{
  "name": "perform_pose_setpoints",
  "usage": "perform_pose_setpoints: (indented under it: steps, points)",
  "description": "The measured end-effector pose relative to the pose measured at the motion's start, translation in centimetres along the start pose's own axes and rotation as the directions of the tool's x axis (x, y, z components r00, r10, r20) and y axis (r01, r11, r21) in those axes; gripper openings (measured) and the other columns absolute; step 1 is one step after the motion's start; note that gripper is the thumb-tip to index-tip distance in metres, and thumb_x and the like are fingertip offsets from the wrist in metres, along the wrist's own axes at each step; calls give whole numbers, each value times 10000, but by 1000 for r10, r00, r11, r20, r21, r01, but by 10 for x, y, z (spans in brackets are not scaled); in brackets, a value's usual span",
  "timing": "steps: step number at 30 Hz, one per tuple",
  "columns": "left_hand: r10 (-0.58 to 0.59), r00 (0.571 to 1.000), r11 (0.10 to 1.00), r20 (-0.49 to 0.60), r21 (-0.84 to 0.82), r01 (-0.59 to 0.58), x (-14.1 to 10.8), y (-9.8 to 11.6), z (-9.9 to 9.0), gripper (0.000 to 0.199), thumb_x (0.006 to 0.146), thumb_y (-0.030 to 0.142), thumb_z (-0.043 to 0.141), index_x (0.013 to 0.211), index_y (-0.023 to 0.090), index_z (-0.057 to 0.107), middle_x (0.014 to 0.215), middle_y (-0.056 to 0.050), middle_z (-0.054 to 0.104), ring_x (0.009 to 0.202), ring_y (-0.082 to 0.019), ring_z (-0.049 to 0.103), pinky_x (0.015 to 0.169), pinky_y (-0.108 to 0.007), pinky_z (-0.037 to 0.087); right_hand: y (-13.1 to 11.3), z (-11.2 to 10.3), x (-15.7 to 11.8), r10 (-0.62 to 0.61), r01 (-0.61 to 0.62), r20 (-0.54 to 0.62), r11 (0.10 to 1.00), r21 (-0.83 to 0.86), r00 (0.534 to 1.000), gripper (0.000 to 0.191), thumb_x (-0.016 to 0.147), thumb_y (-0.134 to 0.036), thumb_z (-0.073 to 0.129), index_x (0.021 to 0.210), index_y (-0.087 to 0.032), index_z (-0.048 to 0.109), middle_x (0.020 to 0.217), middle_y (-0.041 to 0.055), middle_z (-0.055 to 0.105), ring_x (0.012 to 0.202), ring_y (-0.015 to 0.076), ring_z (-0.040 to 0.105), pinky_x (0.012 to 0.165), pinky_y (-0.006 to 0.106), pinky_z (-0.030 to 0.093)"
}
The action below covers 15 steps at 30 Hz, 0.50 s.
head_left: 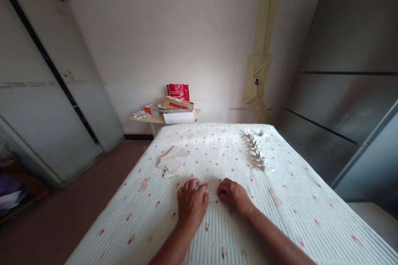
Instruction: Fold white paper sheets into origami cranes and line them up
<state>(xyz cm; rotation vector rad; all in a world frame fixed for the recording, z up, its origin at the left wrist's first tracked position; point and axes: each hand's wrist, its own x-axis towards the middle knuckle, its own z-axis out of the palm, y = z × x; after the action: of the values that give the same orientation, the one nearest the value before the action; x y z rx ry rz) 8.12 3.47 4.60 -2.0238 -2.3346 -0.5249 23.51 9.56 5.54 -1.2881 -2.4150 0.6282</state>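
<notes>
A small piece of printed paper [212, 191] lies on the striped, red-dotted bed cover [149, 223], between my two hands. My left hand [192, 201] rests at its left edge, palm down, with the fingers bent and apart. On the right edge of the paper is my right hand [234, 194], its fingers curled together in a pinch; the fingertips are partly hidden. Beyond my left hand sits a loose pile of printed paper pieces [174, 160]. Several folded paper shapes with pointed tips [255, 151] stand in a row farther off to the right.
Against the far wall, a small table [157, 119] holds a white box [178, 116], a red bag [178, 92] and white folded pieces [141, 114]. Cabinets stand at the left [40, 70] and right [348, 70]. Brown floor shows left of the bed.
</notes>
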Motion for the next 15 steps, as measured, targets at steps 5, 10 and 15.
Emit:
perform_pose_setpoints:
  steps: [5, 10, 15]
  points:
    - [-59, 998, 998, -7, -9, 59, 0, 6, 4, 288, 757, 380, 518, 1015, 269, 584, 1224, -51, 480, 1184, -235, 363, 980, -406, 227, 2, -1, 3, -4, 5, 49, 1000, -3, 999, 187, 711, -119, 484, 747, -205, 646, 826, 3, 610, 777, 117, 571, 675, 187, 380]
    - [-104, 994, 995, 29, -6, 104, 1, 10, 4, 360, 721, 382, 536, 1059, 260, 547, 1269, -60, 454, 1220, -242, 335, 1001, -420, 204, 2, -3, 3, 0, -1, 50, 1000, 14, 999, 176, 702, -123, 489, 736, -201, 644, 813, 3, 605, 771, 118, 572, 677, 188, 380]
    - [-113, 992, 993, 59, -28, 115, 3, 4, 2, 399, 695, 326, 545, 1092, 277, 542, 1293, -45, 445, 1231, -222, 336, 1015, -389, 206, 3, -1, 4, -14, 13, 48, 1000, 15, 999, 178, 692, -111, 484, 726, -198, 636, 810, 1, 598, 765, 117, 567, 672, 187, 375]
